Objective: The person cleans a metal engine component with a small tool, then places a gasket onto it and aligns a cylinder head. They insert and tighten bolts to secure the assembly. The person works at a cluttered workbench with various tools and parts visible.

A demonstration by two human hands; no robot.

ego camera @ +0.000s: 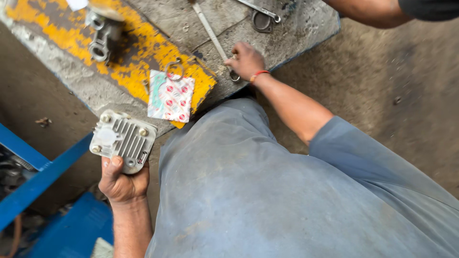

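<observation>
We hold the finned metal cover point(123, 139) in our left hand point(122, 181), fingers clenched round its lower edge, out past the near rim of the workbench point(296, 28); it looks like stiff, fairly heavy cast metal, best gripped by its flat edges clear of the bolts. Our right hand point(246, 59) is closed on the end of a long wrench point(213, 36) lying on the bench. Beside it a printed gasket packet point(171, 97) lies flat, contents unclear.
</observation>
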